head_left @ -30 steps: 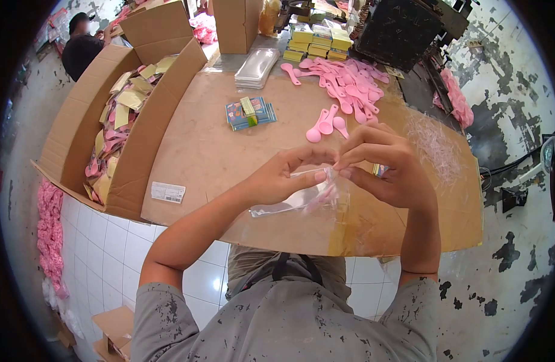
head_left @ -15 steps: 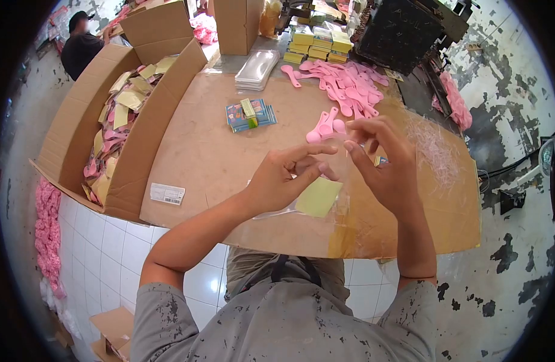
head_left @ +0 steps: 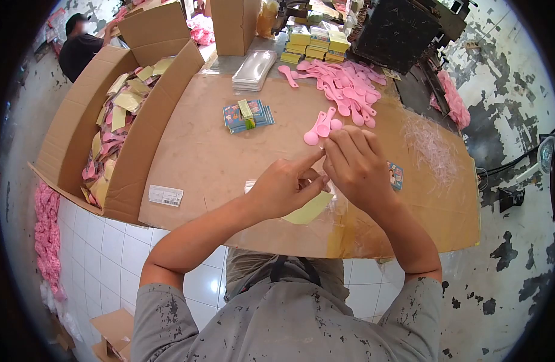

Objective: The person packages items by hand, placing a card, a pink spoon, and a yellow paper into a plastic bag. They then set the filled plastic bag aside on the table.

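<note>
My left hand (head_left: 286, 188) is closed, with thumb and fingers pinched over a pale yellow-green card (head_left: 306, 211) that hangs below them. Clear film glints at the card's right edge; whether it wraps the card I cannot tell. My right hand (head_left: 354, 164) is closed in a pinch, its fingertips meeting my left index finger. What it grips is too small or hidden. Beyond the fingertips lie a few pink plastic spoons (head_left: 321, 125). A small blue printed card (head_left: 395, 175) lies on the table, partly behind my right hand.
A cardboard box (head_left: 123, 175) of packed pieces stands left. On the cardboard-covered table (head_left: 193, 139) are a banded stack of blue cards (head_left: 247, 116), clear plastic sleeves (head_left: 254, 71), a pink spoon pile (head_left: 350, 90), clear strips (head_left: 431, 151) and a label (head_left: 165, 195). Another person (head_left: 79, 48) is behind.
My right hand has moved left and down, and its fingers have closed against my left fingertips. The yellow-green card has shifted left and tilted. More of the blue card shows.
</note>
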A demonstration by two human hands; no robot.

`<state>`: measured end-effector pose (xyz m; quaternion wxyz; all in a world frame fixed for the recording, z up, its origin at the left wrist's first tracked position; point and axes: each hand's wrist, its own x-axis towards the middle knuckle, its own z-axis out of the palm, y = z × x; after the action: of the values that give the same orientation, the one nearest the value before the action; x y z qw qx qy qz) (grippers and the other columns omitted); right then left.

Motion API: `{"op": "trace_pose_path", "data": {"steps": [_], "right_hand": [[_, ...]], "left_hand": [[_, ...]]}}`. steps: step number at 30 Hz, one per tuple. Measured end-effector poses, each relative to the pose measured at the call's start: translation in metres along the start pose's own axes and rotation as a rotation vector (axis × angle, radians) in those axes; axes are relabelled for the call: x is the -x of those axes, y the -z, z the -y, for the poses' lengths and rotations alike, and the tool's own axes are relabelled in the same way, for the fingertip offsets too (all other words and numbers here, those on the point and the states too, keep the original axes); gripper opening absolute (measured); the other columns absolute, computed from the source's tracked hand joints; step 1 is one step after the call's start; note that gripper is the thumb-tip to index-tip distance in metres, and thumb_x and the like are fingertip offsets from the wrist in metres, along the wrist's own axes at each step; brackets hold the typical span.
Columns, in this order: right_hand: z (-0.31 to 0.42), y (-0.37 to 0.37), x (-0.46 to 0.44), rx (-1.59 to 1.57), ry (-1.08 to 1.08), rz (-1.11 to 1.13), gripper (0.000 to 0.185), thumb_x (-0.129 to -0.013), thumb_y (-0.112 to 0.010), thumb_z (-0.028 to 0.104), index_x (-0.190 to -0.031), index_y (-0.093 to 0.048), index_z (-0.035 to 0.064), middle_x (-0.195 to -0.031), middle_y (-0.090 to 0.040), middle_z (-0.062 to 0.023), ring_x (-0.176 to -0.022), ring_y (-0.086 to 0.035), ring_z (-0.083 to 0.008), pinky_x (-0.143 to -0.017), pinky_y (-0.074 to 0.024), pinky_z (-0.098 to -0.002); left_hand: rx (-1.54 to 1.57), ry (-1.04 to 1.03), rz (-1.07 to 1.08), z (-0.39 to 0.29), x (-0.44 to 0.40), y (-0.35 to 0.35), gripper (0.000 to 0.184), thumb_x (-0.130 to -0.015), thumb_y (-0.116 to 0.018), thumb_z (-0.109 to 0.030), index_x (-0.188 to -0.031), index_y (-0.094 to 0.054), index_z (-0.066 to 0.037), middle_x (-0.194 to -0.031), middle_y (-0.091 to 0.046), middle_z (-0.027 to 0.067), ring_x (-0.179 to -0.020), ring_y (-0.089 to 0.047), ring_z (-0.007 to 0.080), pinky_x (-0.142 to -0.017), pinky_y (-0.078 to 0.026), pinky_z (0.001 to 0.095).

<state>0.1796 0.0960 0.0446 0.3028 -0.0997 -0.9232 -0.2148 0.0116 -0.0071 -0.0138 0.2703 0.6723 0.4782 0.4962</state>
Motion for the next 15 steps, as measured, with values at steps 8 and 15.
{"op": "trace_pose_path", "data": {"steps": [8,15], "right_hand": [[-0.022,0.006,0.008,-0.236,-0.155,-0.091,0.019,-0.078,-0.075,0.005,-0.096,-0.067,0.0052,-0.103,-0.066,-0.006,-0.097,-0.064,-0.0252,-0.085,-0.0467,-0.04],[0.001,-0.001,0.017,-0.152,-0.045,-0.051,0.02,-0.077,-0.076,0.006,-0.095,-0.069,0.0029,-0.102,-0.067,-0.0057,-0.096,-0.065,-0.0241,-0.083,-0.0469,-0.0377]], "left_hand": [[0.018,0.146,0.118,-0.007,-0.002,0.009,0.052,-0.101,-0.065,-0.009,-0.151,-0.052,-0.004,-0.087,-0.079,0.0129,-0.071,-0.072,0.0123,-0.067,-0.056,0.0293],[-0.047,0.101,0.103,-0.005,0.0,0.002,0.053,-0.099,-0.067,-0.01,-0.149,-0.053,-0.002,-0.089,-0.08,0.013,-0.074,-0.076,0.0174,-0.071,-0.061,0.0309]]}}
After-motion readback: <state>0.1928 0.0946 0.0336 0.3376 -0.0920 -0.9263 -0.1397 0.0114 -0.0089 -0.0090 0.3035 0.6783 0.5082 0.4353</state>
